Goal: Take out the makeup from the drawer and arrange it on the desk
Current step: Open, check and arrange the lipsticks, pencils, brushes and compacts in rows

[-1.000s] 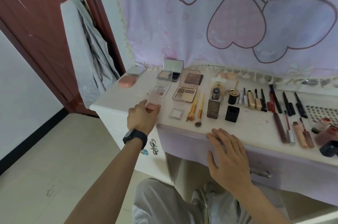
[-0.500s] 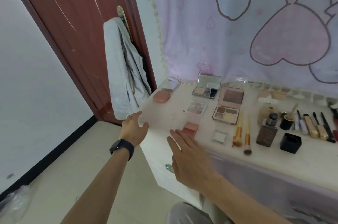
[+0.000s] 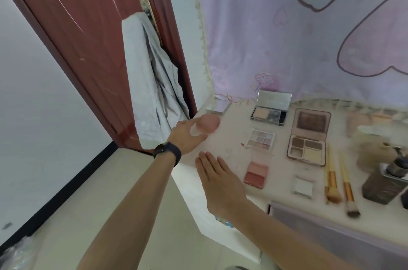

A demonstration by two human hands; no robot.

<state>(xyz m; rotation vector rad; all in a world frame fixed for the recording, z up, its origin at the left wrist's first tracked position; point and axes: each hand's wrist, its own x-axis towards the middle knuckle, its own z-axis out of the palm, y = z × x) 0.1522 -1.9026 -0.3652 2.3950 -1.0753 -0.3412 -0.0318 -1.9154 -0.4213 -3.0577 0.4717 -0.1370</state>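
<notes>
Makeup lies in rows on the white desk (image 3: 231, 137). My left hand (image 3: 186, 134), a dark watch on its wrist, reaches to the desk's far left corner; its spread fingers and thumb lie at the near end of a round pink compact (image 3: 210, 123), and a firm grip is not visible. My right hand (image 3: 220, 179) hovers flat with straight fingers over the desk's left front edge and holds nothing. To its right lie a pink blush palette (image 3: 256, 173) and a small eyeshadow palette (image 3: 261, 139). The lilac drawer front (image 3: 331, 225) is shut.
Further right are an open mirrored powder compact (image 3: 269, 112), a large open brown palette (image 3: 306, 139), a small white compact (image 3: 304, 187), two brushes (image 3: 332, 181) and a dark foundation bottle (image 3: 384, 183). A grey garment (image 3: 150, 93) hangs on the red door's handle at left.
The view has swung left. My left hand left the blush palette and moved to the pink compact at the corner. My right hand came off the drawer front and now hovers over the desk's left edge.
</notes>
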